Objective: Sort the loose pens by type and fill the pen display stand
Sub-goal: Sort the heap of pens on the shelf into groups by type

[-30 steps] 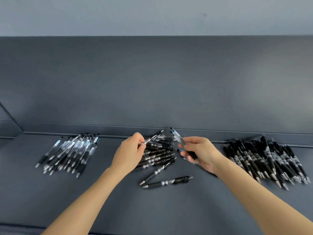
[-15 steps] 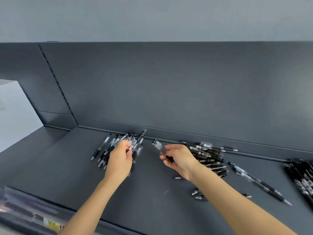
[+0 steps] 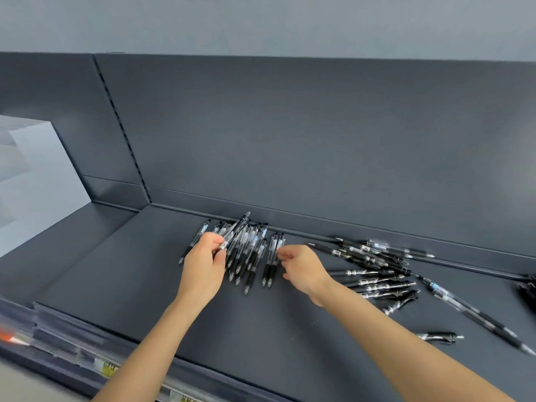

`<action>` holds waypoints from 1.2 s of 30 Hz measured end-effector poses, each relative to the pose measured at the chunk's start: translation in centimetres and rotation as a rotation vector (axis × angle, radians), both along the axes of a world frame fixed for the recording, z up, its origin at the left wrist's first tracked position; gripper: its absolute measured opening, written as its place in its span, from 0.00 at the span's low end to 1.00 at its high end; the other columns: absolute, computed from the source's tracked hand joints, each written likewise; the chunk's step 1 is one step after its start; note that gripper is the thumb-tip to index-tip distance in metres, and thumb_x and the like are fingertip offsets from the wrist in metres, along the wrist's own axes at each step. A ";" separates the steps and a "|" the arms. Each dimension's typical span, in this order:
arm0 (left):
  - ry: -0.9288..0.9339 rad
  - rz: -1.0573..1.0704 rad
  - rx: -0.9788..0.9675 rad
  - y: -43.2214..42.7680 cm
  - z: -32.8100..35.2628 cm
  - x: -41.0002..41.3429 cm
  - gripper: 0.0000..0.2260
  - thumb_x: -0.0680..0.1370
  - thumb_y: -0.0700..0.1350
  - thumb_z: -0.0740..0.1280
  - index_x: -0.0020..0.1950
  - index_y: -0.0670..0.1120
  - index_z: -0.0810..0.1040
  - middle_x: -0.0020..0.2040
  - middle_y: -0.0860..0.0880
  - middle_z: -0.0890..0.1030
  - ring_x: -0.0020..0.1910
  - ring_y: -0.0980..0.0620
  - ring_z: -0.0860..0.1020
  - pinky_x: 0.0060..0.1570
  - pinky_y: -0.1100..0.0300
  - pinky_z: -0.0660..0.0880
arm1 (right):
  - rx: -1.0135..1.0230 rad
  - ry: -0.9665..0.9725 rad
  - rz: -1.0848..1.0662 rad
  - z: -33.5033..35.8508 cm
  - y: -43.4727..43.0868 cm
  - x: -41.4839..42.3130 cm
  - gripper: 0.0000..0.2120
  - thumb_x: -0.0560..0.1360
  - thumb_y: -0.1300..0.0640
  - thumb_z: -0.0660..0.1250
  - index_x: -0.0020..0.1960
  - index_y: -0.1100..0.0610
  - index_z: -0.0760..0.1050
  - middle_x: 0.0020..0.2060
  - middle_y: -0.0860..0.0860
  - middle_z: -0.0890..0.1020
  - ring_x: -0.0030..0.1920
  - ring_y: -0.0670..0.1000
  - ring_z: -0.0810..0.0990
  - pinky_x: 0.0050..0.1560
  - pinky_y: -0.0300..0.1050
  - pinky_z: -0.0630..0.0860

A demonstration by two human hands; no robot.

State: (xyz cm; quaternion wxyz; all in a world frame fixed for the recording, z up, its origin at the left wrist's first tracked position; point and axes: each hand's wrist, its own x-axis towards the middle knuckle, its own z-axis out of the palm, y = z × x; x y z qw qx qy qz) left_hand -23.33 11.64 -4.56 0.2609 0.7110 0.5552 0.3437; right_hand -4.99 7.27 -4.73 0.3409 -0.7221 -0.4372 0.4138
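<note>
A sorted cluster of pens (image 3: 246, 250) lies at the back of a dark grey shelf (image 3: 261, 329), near the picture's centre. The pens are slim, with clear plastic barrels, black rubbery grips and metal tips pointing toward 6 o'clock. They overlap too much to count.

The left hand (image 3: 203, 256) pinches one matching pen (image 3: 236, 228) between thumb and fingers. Its clicker end is raised toward 1 o'clock, above the cluster.

At 3 o'clock from the cluster, two more clear pens (image 3: 271, 256) lie side by side, touching. The right hand (image 3: 301, 268) is just beside this pair, fingers relaxed and spread, holding nothing. Whether its fingertips touch the pair cannot be told.

Further toward 3 o'clock sprawls an unsorted heap (image 3: 377, 274) of mostly black-bodied pens with silver bands, lying crosswise. One long blurred pen (image 3: 464, 309) lies slanted beyond it, and one short black pen (image 3: 438, 336) lies alone at 5 o'clock from the heap. A blurred dark heap (image 3: 529, 291) shows at the right edge.

The shelf is smooth matte metal with an upright back panel (image 3: 290, 140). A clear plastic strip (image 3: 72, 352) along the front edge carries a yellow label (image 3: 107, 368).
</note>
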 end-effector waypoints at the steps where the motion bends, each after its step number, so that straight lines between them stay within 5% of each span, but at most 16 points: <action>1: -0.002 -0.008 -0.002 0.0 0.1 0.2 0.08 0.80 0.36 0.61 0.58 0.44 0.73 0.51 0.51 0.77 0.49 0.52 0.75 0.50 0.63 0.67 | -0.011 -0.038 0.031 -0.1 -0.1 0.0 0.21 0.69 0.73 0.50 0.61 0.73 0.66 0.62 0.69 0.72 0.65 0.68 0.68 0.63 0.66 0.67; 4: -0.001 -0.024 -0.011 -0.1 0.1 0.9 0.08 0.80 0.37 0.61 0.57 0.46 0.73 0.50 0.52 0.77 0.49 0.52 0.76 0.49 0.65 0.66 | -0.021 -0.079 0.100 -0.1 -0.6 0.0 0.25 0.74 0.72 0.49 0.69 0.64 0.67 0.65 0.57 0.74 0.66 0.58 0.71 0.67 0.49 0.69; 9: -0.037 -0.086 -0.034 -0.4 0.4 3.3 0.07 0.80 0.39 0.63 0.55 0.49 0.73 0.49 0.54 0.78 0.46 0.49 0.79 0.44 0.62 0.70 | 0.054 -0.003 0.014 0.7 -1.5 2.4 0.27 0.77 0.69 0.52 0.74 0.54 0.62 0.66 0.52 0.72 0.64 0.52 0.72 0.63 0.51 0.74; 14: -0.031 -0.224 -0.103 -1.9 1.0 8.3 0.06 0.80 0.40 0.61 0.52 0.49 0.76 0.43 0.49 0.80 0.39 0.49 0.78 0.41 0.58 0.72 | 0.141 0.019 -0.130 1.9 -4.5 6.9 0.21 0.76 0.67 0.57 0.67 0.56 0.70 0.56 0.51 0.77 0.50 0.51 0.79 0.55 0.52 0.79; 17: -0.004 -0.291 -0.092 -3.2 1.5 11.8 0.06 0.80 0.43 0.61 0.51 0.47 0.78 0.41 0.48 0.80 0.42 0.45 0.78 0.43 0.56 0.73 | 0.164 -0.045 -0.197 2.1 -6.9 10.3 0.19 0.76 0.66 0.58 0.64 0.56 0.72 0.53 0.49 0.78 0.51 0.51 0.79 0.54 0.50 0.79; 23: -0.023 -0.404 -0.092 -6.7 2.4 19.2 0.06 0.79 0.43 0.63 0.50 0.50 0.79 0.43 0.54 0.79 0.46 0.54 0.75 0.45 0.61 0.71 | 0.147 -0.174 -0.310 2.0 -11.7 16.8 0.19 0.74 0.66 0.57 0.63 0.55 0.75 0.56 0.49 0.80 0.57 0.50 0.78 0.60 0.50 0.76; 29: -0.076 -0.433 -0.222 -10.4 3.0 25.9 0.06 0.77 0.43 0.65 0.50 0.47 0.81 0.41 0.49 0.80 0.39 0.53 0.75 0.40 0.59 0.70 | 0.120 -0.395 -0.376 2.3 -16.6 22.7 0.20 0.76 0.67 0.56 0.65 0.58 0.73 0.61 0.53 0.77 0.60 0.52 0.75 0.53 0.35 0.66; 36: 0.003 -0.561 -0.365 -14.6 2.9 34.1 0.04 0.75 0.43 0.68 0.46 0.44 0.81 0.42 0.46 0.82 0.40 0.51 0.77 0.42 0.58 0.75 | 0.116 -0.523 -0.509 3.1 -22.0 29.8 0.18 0.75 0.65 0.60 0.65 0.60 0.73 0.59 0.57 0.78 0.58 0.56 0.77 0.57 0.41 0.69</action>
